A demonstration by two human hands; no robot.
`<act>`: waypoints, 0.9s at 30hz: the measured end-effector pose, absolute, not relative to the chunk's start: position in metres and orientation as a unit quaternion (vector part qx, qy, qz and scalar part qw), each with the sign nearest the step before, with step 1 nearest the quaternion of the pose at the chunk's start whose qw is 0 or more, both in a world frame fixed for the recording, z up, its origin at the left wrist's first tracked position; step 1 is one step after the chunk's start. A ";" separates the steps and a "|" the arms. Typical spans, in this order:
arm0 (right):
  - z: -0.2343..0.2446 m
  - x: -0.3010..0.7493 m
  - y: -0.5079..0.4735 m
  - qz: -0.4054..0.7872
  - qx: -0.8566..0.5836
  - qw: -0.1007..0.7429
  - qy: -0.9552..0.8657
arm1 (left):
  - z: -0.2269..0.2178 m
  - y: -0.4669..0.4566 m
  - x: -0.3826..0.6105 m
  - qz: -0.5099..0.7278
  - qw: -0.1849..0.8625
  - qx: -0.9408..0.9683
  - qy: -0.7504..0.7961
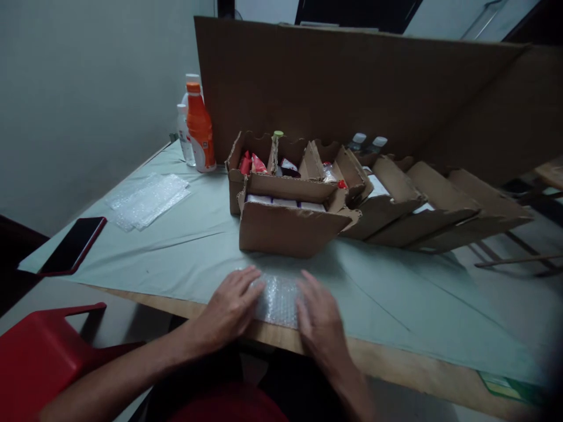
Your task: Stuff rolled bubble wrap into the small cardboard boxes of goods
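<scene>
A small sheet of bubble wrap (278,298) lies on the pale green table cover (185,252) at the near table edge. My left hand (231,308) rests flat on its left part, fingers stretched out. My right hand (320,319) lies flat on its right part, fingers also extended. Neither hand grips anything. Just beyond the hands stands an open cardboard box (290,225) with white packets inside.
Behind it are more open cardboard boxes (396,202) holding red packets and bottles, backed by a tall cardboard sheet (352,88). An orange bottle (200,129), loose bubble wrap sheets (147,199) and a phone (73,245) lie at left. A red chair (39,351) stands near left.
</scene>
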State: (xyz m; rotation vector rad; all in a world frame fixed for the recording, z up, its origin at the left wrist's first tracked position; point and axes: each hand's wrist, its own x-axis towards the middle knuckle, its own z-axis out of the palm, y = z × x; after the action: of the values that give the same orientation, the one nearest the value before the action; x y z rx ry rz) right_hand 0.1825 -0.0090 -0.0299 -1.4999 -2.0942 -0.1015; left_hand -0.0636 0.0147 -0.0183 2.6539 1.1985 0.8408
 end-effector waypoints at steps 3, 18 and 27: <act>-0.039 0.149 -0.002 0.008 -0.489 0.212 -0.846 | -0.034 0.008 -0.055 0.209 0.079 0.884 0.410; -0.043 0.248 -0.010 -0.040 -0.685 0.165 -0.708 | -0.032 0.024 -0.075 0.165 0.066 0.796 0.579; -0.045 0.230 -0.021 0.132 -0.680 0.308 -0.652 | -0.035 0.012 -0.055 0.246 0.213 0.716 0.617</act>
State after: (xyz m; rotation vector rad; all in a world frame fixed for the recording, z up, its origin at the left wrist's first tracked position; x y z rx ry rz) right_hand 0.2305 -0.0212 -0.0453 -1.7986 -1.7249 0.3479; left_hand -0.0550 0.0117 -0.0347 1.9885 1.7124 0.6841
